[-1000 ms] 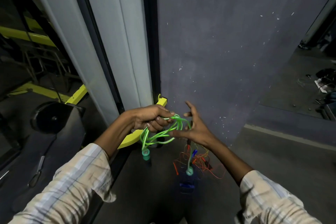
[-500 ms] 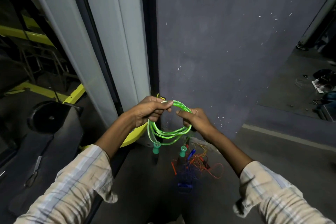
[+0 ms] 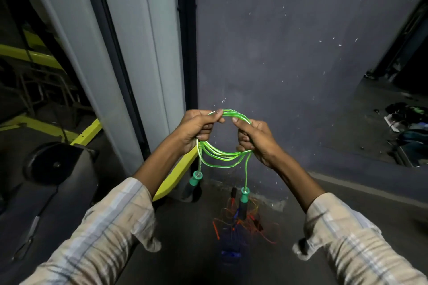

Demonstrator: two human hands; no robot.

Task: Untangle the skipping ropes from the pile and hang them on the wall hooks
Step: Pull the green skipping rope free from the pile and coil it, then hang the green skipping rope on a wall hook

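Holding the green skipping rope [image 3: 220, 157] coiled up into a ring at about the middle of my view, and I'm guessing that's so it's going on a hook as one neat bundle instead of trailing everywhere. My left hand [image 3: 196, 129] is pinching the coil at its 10 o'clock side and my right hand [image 3: 257, 139] is wrapped round the strands at 3 o'clock, thumbs nearly meeting on top, so the loop is staying open between them. Both teal handles are dangling free underneath, the left handle [image 3: 195, 178] at 7 o'clock of the coil and the right handle [image 3: 244, 194] lower at 5 o'clock, hanging right over the pile [image 3: 243, 222].

That pile is sitting on the floor at 6 o'clock, a mess of orange and blue ropes against the base of the grey wall [image 3: 289, 53], so plenty is waiting to be sorted. A dark shape at 1 o'clock near the top edge might be a hook, can't tell honestly. At 9 o'clock there's a pale door frame [image 3: 129, 53] and a yellow bar [image 3: 176, 173] angling down behind my left wrist. Nothing's blocking the reach up the wall, though those swinging handles could be snagging the pile if I'm dipping.
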